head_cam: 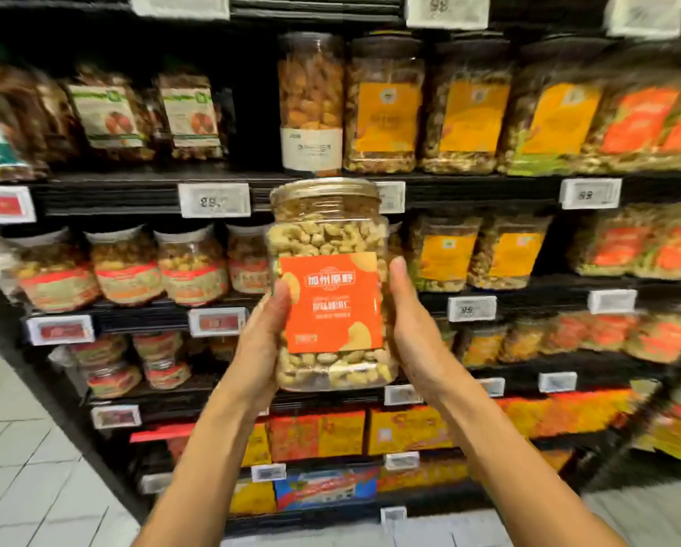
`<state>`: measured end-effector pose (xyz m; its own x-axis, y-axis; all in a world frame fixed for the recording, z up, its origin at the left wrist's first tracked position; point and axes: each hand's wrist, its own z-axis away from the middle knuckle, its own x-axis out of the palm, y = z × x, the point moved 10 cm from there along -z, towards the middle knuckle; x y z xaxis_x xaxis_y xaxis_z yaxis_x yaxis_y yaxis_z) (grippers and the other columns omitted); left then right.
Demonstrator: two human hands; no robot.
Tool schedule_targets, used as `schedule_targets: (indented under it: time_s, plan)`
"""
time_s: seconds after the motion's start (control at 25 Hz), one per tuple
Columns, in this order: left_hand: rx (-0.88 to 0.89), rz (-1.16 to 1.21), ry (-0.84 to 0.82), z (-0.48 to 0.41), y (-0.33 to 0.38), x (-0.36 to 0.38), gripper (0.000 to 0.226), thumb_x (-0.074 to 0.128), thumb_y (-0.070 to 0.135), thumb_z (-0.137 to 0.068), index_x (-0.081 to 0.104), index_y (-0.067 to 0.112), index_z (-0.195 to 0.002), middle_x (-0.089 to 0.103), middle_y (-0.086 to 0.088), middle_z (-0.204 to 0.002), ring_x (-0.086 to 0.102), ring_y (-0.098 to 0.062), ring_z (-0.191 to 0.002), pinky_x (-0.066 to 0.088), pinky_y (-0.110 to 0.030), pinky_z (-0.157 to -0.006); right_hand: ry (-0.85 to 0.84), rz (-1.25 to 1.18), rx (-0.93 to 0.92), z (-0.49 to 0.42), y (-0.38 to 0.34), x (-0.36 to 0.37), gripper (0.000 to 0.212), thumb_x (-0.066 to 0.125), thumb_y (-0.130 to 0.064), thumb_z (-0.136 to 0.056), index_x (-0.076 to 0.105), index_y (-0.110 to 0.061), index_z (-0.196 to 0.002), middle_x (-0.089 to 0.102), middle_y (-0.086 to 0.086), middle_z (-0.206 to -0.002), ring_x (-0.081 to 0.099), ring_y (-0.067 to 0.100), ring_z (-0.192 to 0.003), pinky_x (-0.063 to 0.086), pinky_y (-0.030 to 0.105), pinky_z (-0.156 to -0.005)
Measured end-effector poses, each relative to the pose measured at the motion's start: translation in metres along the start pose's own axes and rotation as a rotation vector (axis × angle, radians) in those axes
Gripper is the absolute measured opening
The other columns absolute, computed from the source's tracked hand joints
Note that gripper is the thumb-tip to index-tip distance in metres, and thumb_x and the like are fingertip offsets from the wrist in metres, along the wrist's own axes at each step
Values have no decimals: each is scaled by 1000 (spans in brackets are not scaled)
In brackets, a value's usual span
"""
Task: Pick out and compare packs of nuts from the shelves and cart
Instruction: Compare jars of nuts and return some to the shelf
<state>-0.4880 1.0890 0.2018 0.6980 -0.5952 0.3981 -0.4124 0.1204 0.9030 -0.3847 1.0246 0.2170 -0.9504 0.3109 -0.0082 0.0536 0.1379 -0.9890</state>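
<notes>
A clear plastic jar of cashews (331,270) with a gold lid and an orange label is held upright in front of the shelves, label facing me. My left hand (261,341) grips its left side, thumb on the label's edge. My right hand (409,329) grips its right side, thumb up along the jar's wall. Behind it stand shelves (133,191) full of other nut jars (384,108) and nut bags (110,112). No cart is in view.
Black shelving runs across the whole view with white price tags (213,200) on each edge. Boxed goods (319,434) fill the lower shelves. Pale tiled floor (23,448) lies at the lower left beside the shelf end.
</notes>
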Motion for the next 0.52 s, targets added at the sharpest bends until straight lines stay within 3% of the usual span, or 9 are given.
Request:
schedule_targets:
  time_s: [0.12,0.2,0.28,0.36,0.52]
  plan:
    - [-66,-16,54,3,-29,33,61,47,75,-61,76,30,-92,74,-1,-98,70,-15,-91,57,-25,-66,-49,-135,34,14,14,-41,89,27,-79,-62,55,-24,-126,69,-2,-115,64,10,-107,53,25,-87]
    - [-125,-60,132,3,-45,39,57,39,74,-62,76,37,-83,75,1,-91,71,-13,-87,56,-23,-62,-80,-214,30,18,22,-57,74,23,-72,-70,61,-25,-112,74,-7,-101,68,6,-96,54,16,-72]
    - [-167,-118,188,2,-59,39,51,36,73,-63,75,42,-73,76,5,-82,72,-10,-79,55,-21,-56,-75,-261,67,18,32,-68,67,23,-69,-70,65,-28,-101,75,-8,-93,69,5,-89,53,15,-67]
    - [-209,-125,239,2,-77,35,48,38,70,-64,75,39,-67,75,6,-77,72,-9,-73,54,-19,-52,-60,-287,133,17,50,-74,68,25,-70,-68,68,-27,-98,75,-6,-93,70,7,-90,54,17,-68]
    - [-292,-43,395,4,-134,6,53,44,67,-69,70,22,-81,72,1,-83,69,-5,-58,52,-19,-44,-33,-272,280,15,110,-77,92,32,-76,-57,56,-21,-127,68,5,-117,64,18,-109,50,37,-94]
